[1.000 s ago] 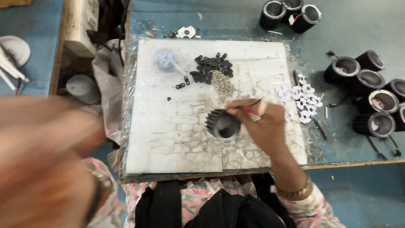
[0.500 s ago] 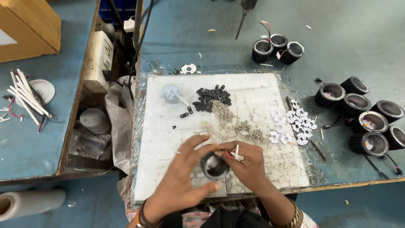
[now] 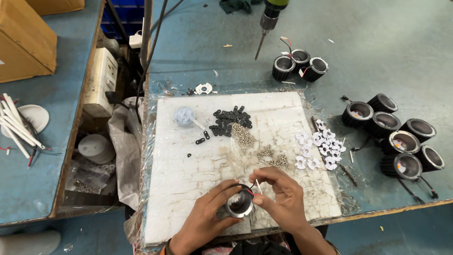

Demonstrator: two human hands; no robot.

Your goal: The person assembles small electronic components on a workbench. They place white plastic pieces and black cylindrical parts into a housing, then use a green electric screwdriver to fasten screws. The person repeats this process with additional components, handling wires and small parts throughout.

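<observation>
Head view: a round black housing point(image 3: 239, 204) is held by the left hand point(image 3: 207, 219) at 6 o'clock of the white board point(image 3: 188, 160); its red wires point(image 3: 255, 191) are pinched by the right hand point(image 3: 278, 193). Screws point(image 3: 243, 136) lie at 12 o'clock.

surface point(image 3: 377, 42): blue-green | mat point(image 3: 188, 174): white, crackled | clips point(image 3: 231, 120): black | housings point(image 3: 391, 137): black | box point(image 3: 23, 38): tan

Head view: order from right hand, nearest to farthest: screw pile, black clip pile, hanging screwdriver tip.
From the right hand:
1. Screw pile, just above it on the white board.
2. Black clip pile, upper middle of the board.
3. Hanging screwdriver tip, top, beyond the board.
</observation>
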